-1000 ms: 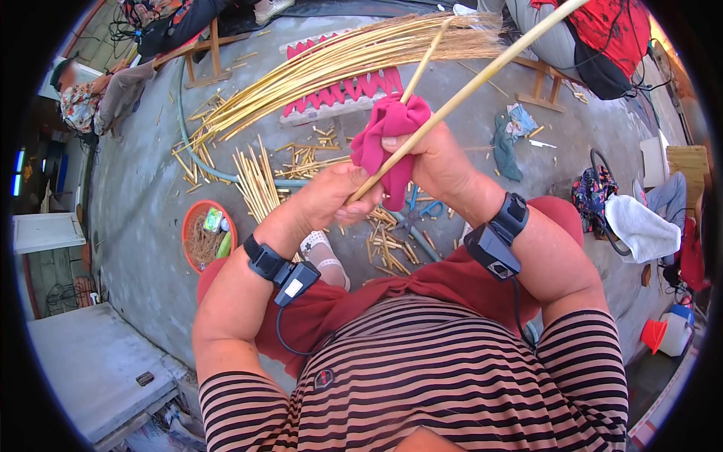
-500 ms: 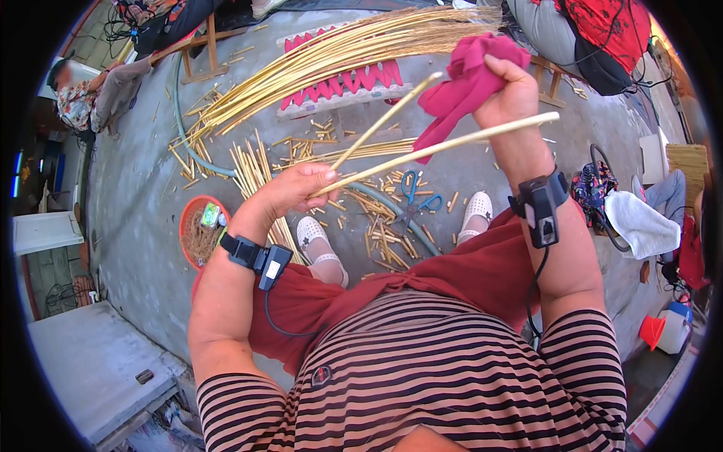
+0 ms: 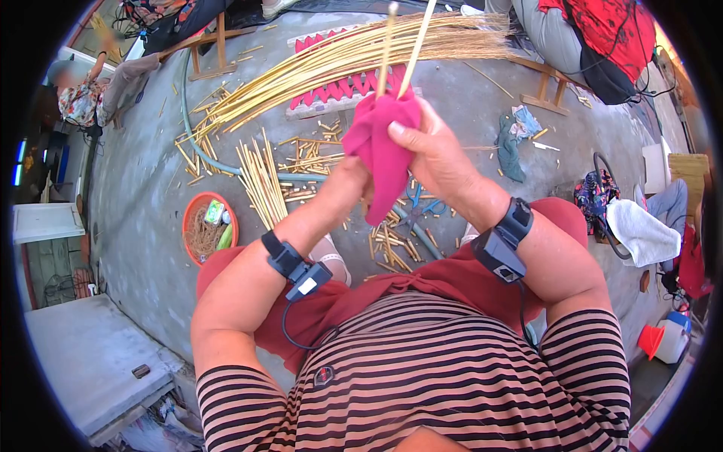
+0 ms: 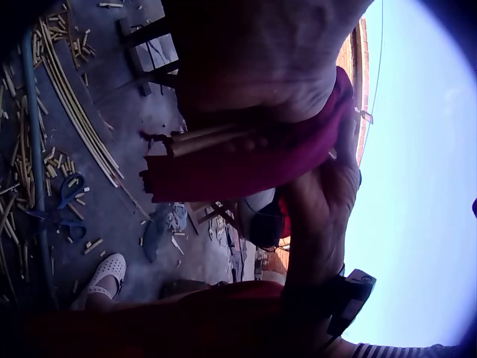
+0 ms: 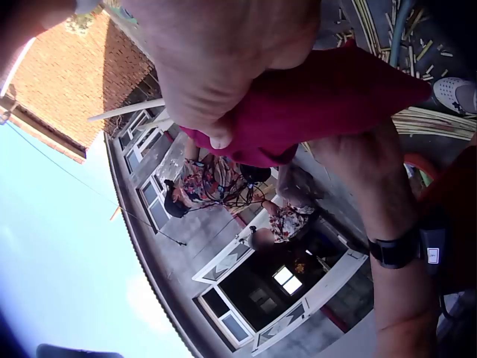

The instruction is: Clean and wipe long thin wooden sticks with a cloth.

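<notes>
Two pale peeled stalks (image 3: 416,54) stand up out of a crumpled crimson cloth (image 3: 385,135) in front of my body. My right hand (image 3: 440,154) grips the cloth round the stalks, its thumb lying across the front. Below and to the left, my left hand (image 3: 348,184) holds the lower ends of the stalks, and the hanging cloth hides part of its fingers. In the left wrist view the stalk ends (image 4: 212,139) show beside the cloth (image 4: 238,175). The right wrist view has the cloth (image 5: 320,104) stretched between both hands.
A long bundle of stalks (image 3: 301,79) lies on the floor ahead. Shorter stalks (image 3: 261,177) and cut pieces surround blue-handled scissors (image 3: 414,197) and a hose (image 3: 203,162). An orange basket (image 3: 187,233) stands at left. People sit at the far left (image 3: 79,102) and upper right (image 3: 546,34).
My right hand and the cloth swung out to the upper right, off the stalks, then came back round them. The stalks now point upward rather than slanting right.
</notes>
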The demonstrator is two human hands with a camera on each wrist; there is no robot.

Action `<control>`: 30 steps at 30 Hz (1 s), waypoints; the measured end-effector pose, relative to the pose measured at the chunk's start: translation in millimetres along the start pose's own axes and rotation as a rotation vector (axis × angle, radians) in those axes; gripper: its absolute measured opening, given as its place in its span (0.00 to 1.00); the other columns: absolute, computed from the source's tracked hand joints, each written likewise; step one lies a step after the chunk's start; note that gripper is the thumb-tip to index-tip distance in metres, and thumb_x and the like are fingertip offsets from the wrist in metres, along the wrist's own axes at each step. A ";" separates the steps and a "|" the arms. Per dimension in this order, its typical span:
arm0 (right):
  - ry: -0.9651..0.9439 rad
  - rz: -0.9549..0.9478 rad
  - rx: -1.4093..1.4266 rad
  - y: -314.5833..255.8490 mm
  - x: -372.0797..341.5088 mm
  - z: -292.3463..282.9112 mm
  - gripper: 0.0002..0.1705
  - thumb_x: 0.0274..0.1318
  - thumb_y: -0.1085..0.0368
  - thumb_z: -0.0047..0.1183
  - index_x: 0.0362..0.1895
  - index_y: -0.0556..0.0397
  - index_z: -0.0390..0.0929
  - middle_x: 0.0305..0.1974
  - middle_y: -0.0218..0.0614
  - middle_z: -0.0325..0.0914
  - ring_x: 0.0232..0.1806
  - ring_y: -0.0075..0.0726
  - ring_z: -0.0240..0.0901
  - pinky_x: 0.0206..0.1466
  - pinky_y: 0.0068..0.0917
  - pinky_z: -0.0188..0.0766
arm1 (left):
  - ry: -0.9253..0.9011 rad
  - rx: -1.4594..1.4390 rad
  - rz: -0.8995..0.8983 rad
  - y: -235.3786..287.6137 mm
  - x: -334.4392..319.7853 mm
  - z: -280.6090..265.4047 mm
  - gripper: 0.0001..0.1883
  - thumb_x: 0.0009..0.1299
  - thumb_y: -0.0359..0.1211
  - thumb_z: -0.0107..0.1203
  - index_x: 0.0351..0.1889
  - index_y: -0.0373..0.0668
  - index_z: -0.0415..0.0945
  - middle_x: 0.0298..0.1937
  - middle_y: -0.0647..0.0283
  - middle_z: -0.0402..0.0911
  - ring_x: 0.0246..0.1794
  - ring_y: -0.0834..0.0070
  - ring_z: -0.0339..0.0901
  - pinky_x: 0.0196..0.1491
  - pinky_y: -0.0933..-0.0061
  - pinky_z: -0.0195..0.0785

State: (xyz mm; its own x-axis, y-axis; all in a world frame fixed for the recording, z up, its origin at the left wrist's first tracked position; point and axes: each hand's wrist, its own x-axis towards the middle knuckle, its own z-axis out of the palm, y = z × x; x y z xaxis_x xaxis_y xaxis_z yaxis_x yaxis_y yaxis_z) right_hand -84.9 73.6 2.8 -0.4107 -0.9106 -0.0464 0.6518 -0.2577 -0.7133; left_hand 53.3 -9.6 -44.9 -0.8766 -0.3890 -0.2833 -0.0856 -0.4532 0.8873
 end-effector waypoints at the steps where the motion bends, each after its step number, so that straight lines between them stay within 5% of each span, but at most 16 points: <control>1: 0.025 0.045 -0.054 1.1 -0.9 -1.0 0.23 0.49 0.76 0.53 0.51 0.56 0.63 0.43 0.37 0.72 0.46 0.33 0.72 0.53 0.33 0.70 | 0.054 0.043 -0.047 -7.8 -1.7 16.0 0.13 0.70 0.39 0.48 0.44 0.41 0.72 0.33 0.63 0.77 0.30 0.75 0.74 0.32 0.74 0.67; 2: 0.049 0.090 -0.106 1.3 -1.2 -2.2 0.22 0.49 0.76 0.53 0.50 0.56 0.63 0.43 0.37 0.73 0.45 0.33 0.72 0.52 0.32 0.70 | 0.108 0.087 -0.095 -10.8 -2.3 23.3 0.14 0.69 0.38 0.50 0.46 0.40 0.73 0.36 0.61 0.79 0.34 0.72 0.77 0.36 0.72 0.70; 6: 0.049 0.147 -0.213 -1.0 1.4 -2.9 0.20 0.48 0.76 0.54 0.48 0.56 0.66 0.40 0.34 0.73 0.42 0.29 0.72 0.48 0.28 0.71 | -0.466 1.107 -0.074 39.2 -0.6 11.0 0.17 0.66 0.35 0.52 0.50 0.34 0.73 0.43 0.55 0.79 0.45 0.69 0.76 0.49 0.69 0.68; 9: -0.021 0.133 -0.387 -2.6 -1.5 -1.6 0.20 0.47 0.75 0.55 0.47 0.55 0.67 0.38 0.33 0.73 0.41 0.27 0.72 0.45 0.26 0.70 | -0.147 1.134 -0.128 61.4 4.5 -20.0 0.17 0.67 0.35 0.52 0.51 0.36 0.72 0.46 0.57 0.78 0.46 0.70 0.75 0.50 0.70 0.68; 12: -0.065 0.180 -0.590 -1.0 -10.2 -1.9 0.21 0.47 0.76 0.56 0.47 0.53 0.67 0.38 0.30 0.72 0.41 0.24 0.70 0.45 0.24 0.68 | 0.046 0.285 0.081 78.7 0.9 -29.5 0.16 0.68 0.34 0.52 0.52 0.38 0.72 0.46 0.60 0.77 0.45 0.73 0.76 0.48 0.72 0.69; 15: -0.149 0.217 -0.740 6.1 -15.2 1.0 0.22 0.46 0.76 0.56 0.47 0.52 0.67 0.38 0.29 0.72 0.41 0.23 0.68 0.46 0.23 0.66 | 0.052 0.136 0.215 76.5 2.3 -20.0 0.17 0.68 0.33 0.52 0.53 0.39 0.70 0.46 0.63 0.76 0.44 0.77 0.75 0.45 0.75 0.70; 20: -0.232 0.268 -0.870 17.8 -12.2 -5.1 0.22 0.45 0.74 0.58 0.47 0.52 0.67 0.38 0.29 0.71 0.41 0.24 0.66 0.48 0.25 0.64 | 0.141 0.140 0.154 65.8 4.7 -17.3 0.09 0.67 0.32 0.53 0.39 0.36 0.77 0.31 0.62 0.80 0.31 0.76 0.78 0.38 0.77 0.72; 24: -0.268 0.315 -0.897 5.0 -6.9 2.3 0.22 0.45 0.74 0.58 0.46 0.52 0.68 0.38 0.29 0.71 0.42 0.24 0.66 0.49 0.25 0.63 | 0.159 0.095 0.199 76.7 5.5 -29.4 0.10 0.67 0.32 0.52 0.39 0.35 0.76 0.32 0.60 0.80 0.31 0.74 0.78 0.39 0.74 0.74; 30: -0.440 0.503 -1.077 7.9 -13.0 -7.7 0.23 0.43 0.70 0.60 0.46 0.54 0.68 0.38 0.34 0.73 0.41 0.30 0.70 0.47 0.29 0.66 | 0.436 -0.031 0.496 143.0 -21.5 -120.2 0.08 0.67 0.32 0.53 0.37 0.35 0.75 0.32 0.59 0.79 0.34 0.70 0.79 0.41 0.67 0.76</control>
State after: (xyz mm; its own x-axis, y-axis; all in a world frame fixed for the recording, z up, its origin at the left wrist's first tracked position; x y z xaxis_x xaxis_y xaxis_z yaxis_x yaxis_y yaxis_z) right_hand -79.2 85.9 -7.6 0.1115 -0.9147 -0.3885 -0.2586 0.3508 -0.9000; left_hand 116.8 -162.4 44.3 -0.5361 -0.8437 0.0289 0.2981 -0.1572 0.9415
